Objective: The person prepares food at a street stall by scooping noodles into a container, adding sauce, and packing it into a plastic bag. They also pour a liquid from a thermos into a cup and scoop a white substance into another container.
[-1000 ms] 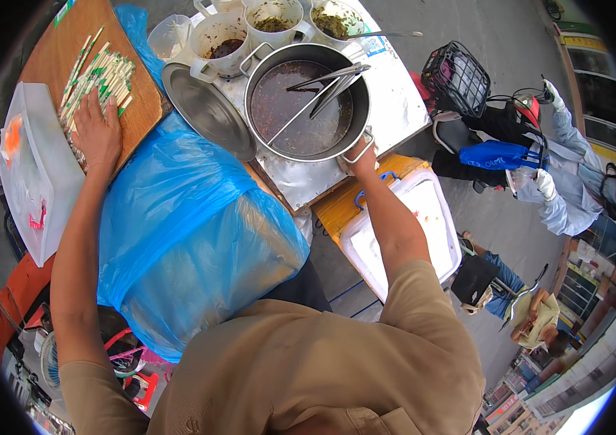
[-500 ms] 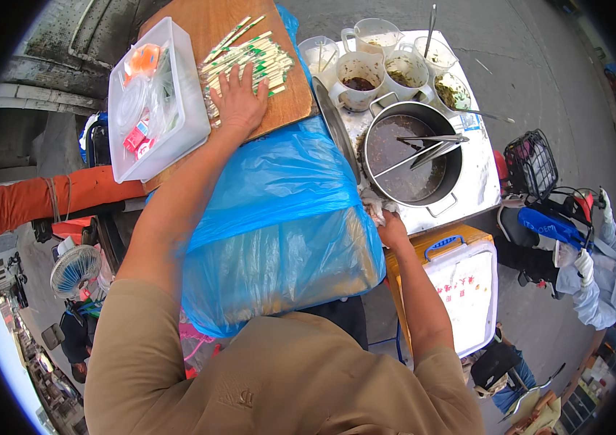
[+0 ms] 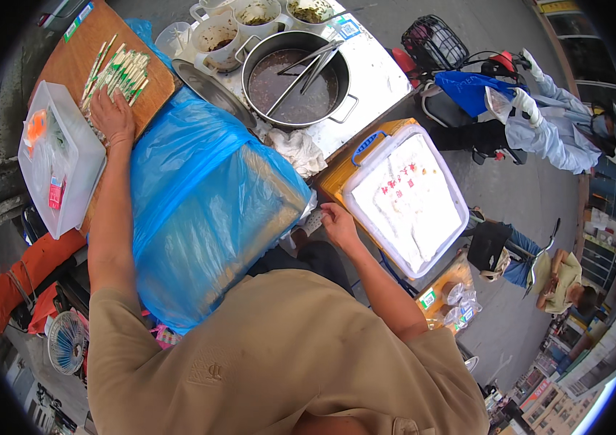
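Note:
My left hand point(image 3: 113, 116) lies flat with its fingers spread over the near end of a pile of paper-wrapped disposable chopsticks point(image 3: 125, 71) on a brown wooden board point(image 3: 68, 52). Close beside that wrist is a white plastic bin point(image 3: 76, 177) holding bags and small packets. My right hand point(image 3: 338, 223) hangs in the air between the blue-plastic-covered box point(image 3: 199, 210) and a white-lidded box point(image 3: 406, 199). Its fingers are loosely bent, and I see nothing in them. A crumpled white cloth point(image 3: 297, 150) rests at the table edge beyond it.
A large pot point(image 3: 297, 80) of dark liquid, with tongs resting in it, stands on the white table point(image 3: 377, 69). A round metal lid point(image 3: 213, 93) leans beside it. Several pitchers point(image 3: 217, 36) stand behind. A person in a pale jacket point(image 3: 551, 127) is by a two-wheeler at right.
My right hand has let go of the cloth and drawn back toward me. My left hand stays on the chopsticks. The view has turned, bringing the white-lidded box more into sight.

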`<state>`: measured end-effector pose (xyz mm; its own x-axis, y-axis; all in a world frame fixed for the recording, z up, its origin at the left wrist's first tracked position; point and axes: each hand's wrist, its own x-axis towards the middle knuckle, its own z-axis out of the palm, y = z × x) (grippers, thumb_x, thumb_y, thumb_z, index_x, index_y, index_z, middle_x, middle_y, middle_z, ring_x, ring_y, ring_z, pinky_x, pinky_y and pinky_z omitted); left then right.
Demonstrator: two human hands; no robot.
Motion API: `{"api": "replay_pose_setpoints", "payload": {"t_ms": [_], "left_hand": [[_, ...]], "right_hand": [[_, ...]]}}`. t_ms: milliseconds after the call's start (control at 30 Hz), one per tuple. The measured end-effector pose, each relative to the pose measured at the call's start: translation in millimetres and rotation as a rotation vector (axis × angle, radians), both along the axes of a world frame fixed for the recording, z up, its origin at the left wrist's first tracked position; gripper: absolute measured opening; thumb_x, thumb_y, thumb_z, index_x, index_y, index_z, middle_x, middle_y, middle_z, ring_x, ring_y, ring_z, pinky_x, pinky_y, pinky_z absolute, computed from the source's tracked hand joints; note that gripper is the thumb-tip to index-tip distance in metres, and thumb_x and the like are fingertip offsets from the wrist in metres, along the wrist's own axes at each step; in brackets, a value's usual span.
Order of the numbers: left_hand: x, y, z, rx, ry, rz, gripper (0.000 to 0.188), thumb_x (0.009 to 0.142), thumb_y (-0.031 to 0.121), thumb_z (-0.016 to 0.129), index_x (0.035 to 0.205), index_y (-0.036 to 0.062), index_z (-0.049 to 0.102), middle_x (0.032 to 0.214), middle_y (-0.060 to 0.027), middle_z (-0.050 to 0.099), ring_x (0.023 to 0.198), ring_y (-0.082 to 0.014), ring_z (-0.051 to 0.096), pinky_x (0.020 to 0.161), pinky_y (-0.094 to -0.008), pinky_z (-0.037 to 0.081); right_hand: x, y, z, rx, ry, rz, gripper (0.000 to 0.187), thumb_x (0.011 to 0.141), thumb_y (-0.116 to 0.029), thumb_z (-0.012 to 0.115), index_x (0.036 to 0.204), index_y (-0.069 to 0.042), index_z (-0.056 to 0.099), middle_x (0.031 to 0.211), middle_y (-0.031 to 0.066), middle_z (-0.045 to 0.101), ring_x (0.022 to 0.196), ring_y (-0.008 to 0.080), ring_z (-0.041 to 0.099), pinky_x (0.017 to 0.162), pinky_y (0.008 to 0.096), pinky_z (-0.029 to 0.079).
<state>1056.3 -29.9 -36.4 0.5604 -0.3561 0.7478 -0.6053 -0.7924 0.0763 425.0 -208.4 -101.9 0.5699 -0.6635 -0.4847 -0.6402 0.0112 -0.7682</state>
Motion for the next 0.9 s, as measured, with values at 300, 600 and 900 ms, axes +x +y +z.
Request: {"api": "replay_pose_setpoints", "payload": {"t_ms": [300, 600, 900], "left_hand": [[3.3, -23.4, 23.2, 0.064, 0.043, -0.214, 0.036, 0.098, 0.03, 0.062, 0.125, 0.0055, 0.067, 0.13, -0.0192, 0.06, 0.124, -0.0364, 0.054, 0.107, -0.0469, 0.043], [-277.3, -180.2, 73.3, -0.073, 0.397, -0.942, 0.036, 0.101, 0.023, 0.062, 0.128, 0.0007, 0.063, 0.131, -0.0173, 0.062, 0.121, -0.0338, 0.058, 0.106, -0.043, 0.043], [-677.2, -76.7, 38.1, 0.457, 0.903, -1.603, 0.034, 0.093, 0.007, 0.063, 0.126, 0.0, 0.06, 0.125, -0.0184, 0.06, 0.12, -0.035, 0.057, 0.106, -0.0399, 0.044]], "right_hand": [[-161.2, 90.5, -29.7, 0.163, 0.254, -0.349, 0.023, 0.097, -0.013, 0.061, 0.116, -0.001, 0.068, 0.091, 0.0084, 0.073, 0.08, 0.0163, 0.071, 0.073, 0.0305, 0.056], [-245.5, 205.2, -39.4, 0.217, 0.118, -0.674, 0.023, 0.094, -0.008, 0.058, 0.116, 0.0, 0.063, 0.085, 0.0026, 0.068, 0.075, 0.0104, 0.061, 0.07, 0.0272, 0.049], [-335.9, 338.8, 23.6, 0.238, 0.046, -0.984, 0.026, 0.094, -0.014, 0.062, 0.116, -0.001, 0.067, 0.086, 0.0057, 0.071, 0.08, 0.0145, 0.064, 0.078, 0.0308, 0.052]]}}
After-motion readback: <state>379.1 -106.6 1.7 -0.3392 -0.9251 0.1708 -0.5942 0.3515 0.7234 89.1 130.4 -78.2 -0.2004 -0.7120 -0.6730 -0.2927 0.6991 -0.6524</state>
